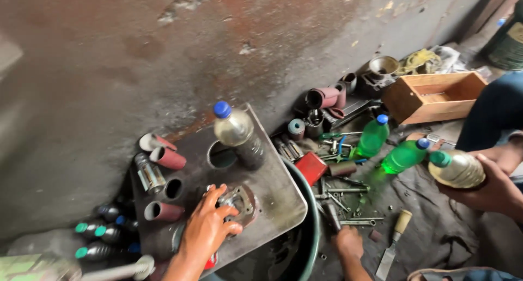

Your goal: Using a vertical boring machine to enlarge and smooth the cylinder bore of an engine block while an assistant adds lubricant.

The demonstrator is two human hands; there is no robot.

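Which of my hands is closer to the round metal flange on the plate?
Left. Your left hand rests on the round metal flange, fingers touching it. Your right hand is off the plate, down among the tools on the floor.

The left hand [206, 229] covers the near side of the round metal flanged part [239, 202] on the steel plate [272, 199], and its forearm is cut off by the bottom edge of the picture. The right hand [348, 242] is closed around something that cannot be made out, its wrist cut by the same edge. Another person's hand [493, 191] hides the base of a yellowish bottle [457, 169] at the right edge; the dark bottles [103, 234] beyond the plate's left corner are too blurred to identify.
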